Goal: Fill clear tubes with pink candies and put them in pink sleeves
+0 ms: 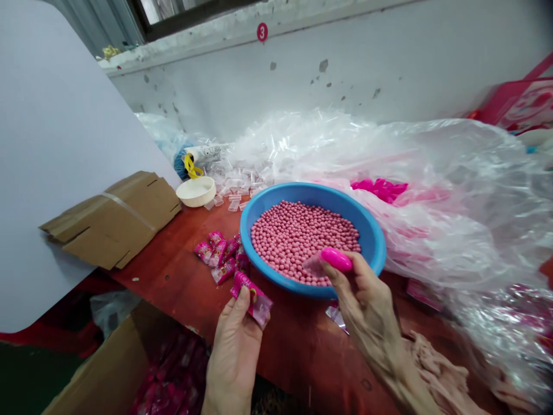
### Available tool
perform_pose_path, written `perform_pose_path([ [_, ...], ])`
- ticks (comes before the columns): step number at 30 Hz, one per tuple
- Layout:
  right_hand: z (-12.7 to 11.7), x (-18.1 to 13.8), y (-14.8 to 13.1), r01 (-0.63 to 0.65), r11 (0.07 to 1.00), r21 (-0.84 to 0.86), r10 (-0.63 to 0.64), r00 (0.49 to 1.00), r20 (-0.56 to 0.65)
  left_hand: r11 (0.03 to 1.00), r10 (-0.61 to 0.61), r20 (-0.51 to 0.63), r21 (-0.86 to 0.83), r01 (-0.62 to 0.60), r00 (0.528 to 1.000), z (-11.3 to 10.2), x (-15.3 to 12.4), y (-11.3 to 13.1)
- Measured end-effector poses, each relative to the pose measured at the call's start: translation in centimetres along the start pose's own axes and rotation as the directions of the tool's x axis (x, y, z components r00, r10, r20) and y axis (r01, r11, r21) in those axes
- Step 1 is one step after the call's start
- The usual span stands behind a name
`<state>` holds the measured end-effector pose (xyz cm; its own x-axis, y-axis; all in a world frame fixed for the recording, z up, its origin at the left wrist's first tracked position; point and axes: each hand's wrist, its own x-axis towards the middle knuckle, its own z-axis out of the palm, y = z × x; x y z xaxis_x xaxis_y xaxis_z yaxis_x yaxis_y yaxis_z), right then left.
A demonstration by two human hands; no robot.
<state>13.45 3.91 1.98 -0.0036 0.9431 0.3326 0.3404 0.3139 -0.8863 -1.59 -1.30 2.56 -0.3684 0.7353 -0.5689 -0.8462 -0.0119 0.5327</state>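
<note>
1. Your left hand (235, 351) grasps a printed pink packet (253, 300), with the thumb lying on top of it; the packet is above the red table (298, 351), in front of the basin.
2. Your right hand (371, 302) pinches a bright pink oval piece (336, 259) between thumb and fingers. A pale, translucent part points from it to the left, and both are over the near right side of the basin.
3. At the far left, folded cardboard (116, 216) lies on the table; below it you have an open carton (108, 366) with many pink packets (173, 374) inside.
4. Next comes a round white dish (196, 191), and just beside it small clear plastic pieces (235, 187) are scattered.
5. A small pile of wrapped packets (220, 253) lies against the left side of the blue basin (367, 222).
6. In the basin there are a great many pink balls (302, 233).
7. To the right, you have clear plastic sheeting (453, 230), with bright pink pieces (380, 189) among it, and nearer to you a crumpled cloth (440, 369).
</note>
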Motion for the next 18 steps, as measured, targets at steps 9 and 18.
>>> perform_pose_path([
  [9,1.0,-5.3,-1.9,0.041,0.994,0.098,-0.073,0.934,0.351,0.998,-0.058,-0.012,-0.025,0.058,0.998,1.6,-0.6,-1.0],
  [18,2.0,-5.9,-0.6,0.087,0.995,0.040,-0.094,0.964,0.247,0.999,-0.004,0.128,0.045,-0.002,0.992,0.7,0.1,-2.5],
])
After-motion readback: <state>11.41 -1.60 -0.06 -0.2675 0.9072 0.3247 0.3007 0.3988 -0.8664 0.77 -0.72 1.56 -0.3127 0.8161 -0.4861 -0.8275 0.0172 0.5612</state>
